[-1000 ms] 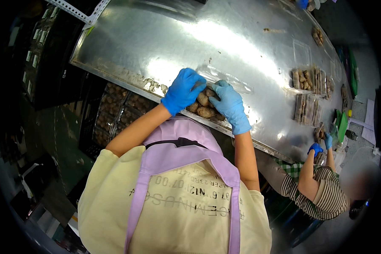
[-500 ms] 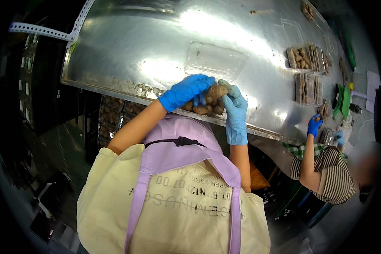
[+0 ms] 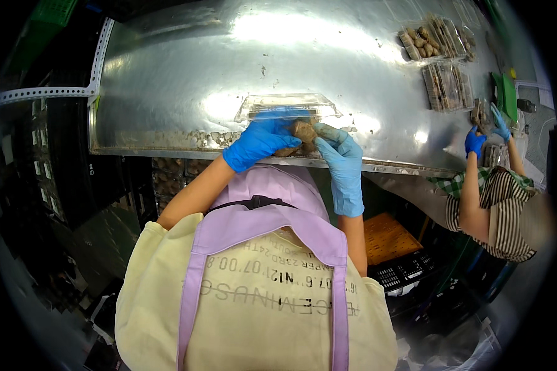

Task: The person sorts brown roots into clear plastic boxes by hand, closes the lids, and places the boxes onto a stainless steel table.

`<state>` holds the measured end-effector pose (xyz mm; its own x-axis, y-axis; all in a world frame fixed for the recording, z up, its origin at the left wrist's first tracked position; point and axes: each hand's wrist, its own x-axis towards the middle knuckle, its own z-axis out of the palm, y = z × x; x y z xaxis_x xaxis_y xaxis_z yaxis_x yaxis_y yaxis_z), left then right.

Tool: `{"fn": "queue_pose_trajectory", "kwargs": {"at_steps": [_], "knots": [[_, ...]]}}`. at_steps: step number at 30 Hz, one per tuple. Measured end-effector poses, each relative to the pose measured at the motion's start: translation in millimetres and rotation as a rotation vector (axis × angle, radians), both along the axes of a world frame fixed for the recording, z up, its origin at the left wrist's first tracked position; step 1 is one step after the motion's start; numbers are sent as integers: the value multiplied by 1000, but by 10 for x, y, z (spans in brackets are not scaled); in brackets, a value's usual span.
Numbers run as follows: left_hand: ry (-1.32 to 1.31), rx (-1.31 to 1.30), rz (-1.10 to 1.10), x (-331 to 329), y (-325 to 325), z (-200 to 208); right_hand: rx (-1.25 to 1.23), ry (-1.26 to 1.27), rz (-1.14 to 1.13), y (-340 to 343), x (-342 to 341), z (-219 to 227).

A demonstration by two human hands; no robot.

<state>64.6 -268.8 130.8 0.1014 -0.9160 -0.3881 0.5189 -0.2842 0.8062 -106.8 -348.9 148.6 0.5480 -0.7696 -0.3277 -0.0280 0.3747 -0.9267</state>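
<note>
the right hand point(image 3: 341, 156) pinches a brown tuber point(image 3: 304, 132); the left hand point(image 3: 261, 142) curls beside it (gripping or not, i cannot tell).

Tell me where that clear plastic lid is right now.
In the upper middle of the head view, the clear plastic lid is over the metal table, overlapping the left hand in the picture, just beyond the brown tuber.
</note>
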Motion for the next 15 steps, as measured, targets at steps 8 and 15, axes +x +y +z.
{"fn": "queue_pose_trajectory", "kwargs": {"at_steps": [8, 15], "knots": [[-116, -22, -27, -4, -6, 19, -110, 58, -41, 51, -38, -87], [-190, -16, -78, 60, 2, -75, -11, -27, -45, 84, 28, -112]]}}
